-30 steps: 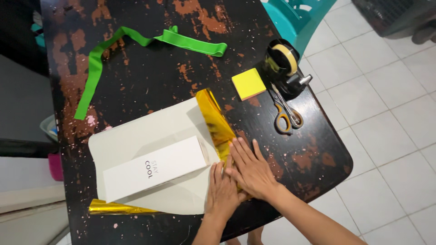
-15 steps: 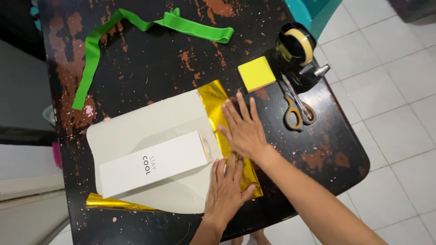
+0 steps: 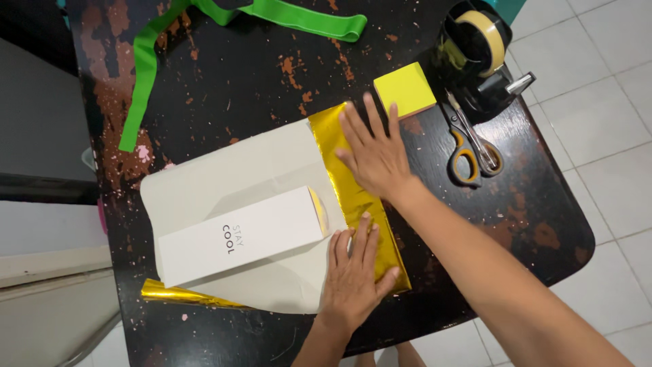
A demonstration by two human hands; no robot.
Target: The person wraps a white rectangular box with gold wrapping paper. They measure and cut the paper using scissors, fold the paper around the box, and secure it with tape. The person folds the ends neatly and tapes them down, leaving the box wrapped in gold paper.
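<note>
A long white box lies on a sheet of wrapping paper, white side up, with a gold foil edge folded over on the right. My left hand lies flat on the near end of the gold fold, fingers spread. My right hand presses flat on the far end of the same fold, beside the yellow sticky notes. Neither hand holds anything.
A green ribbon curls across the far side of the worn black table. A black tape dispenser and orange-handled scissors sit at the right, near the table edge. White floor tiles lie beyond.
My right hand slid away from me along the gold fold, from next to my left hand to the fold's far end. My left hand stayed flat on the near end.
</note>
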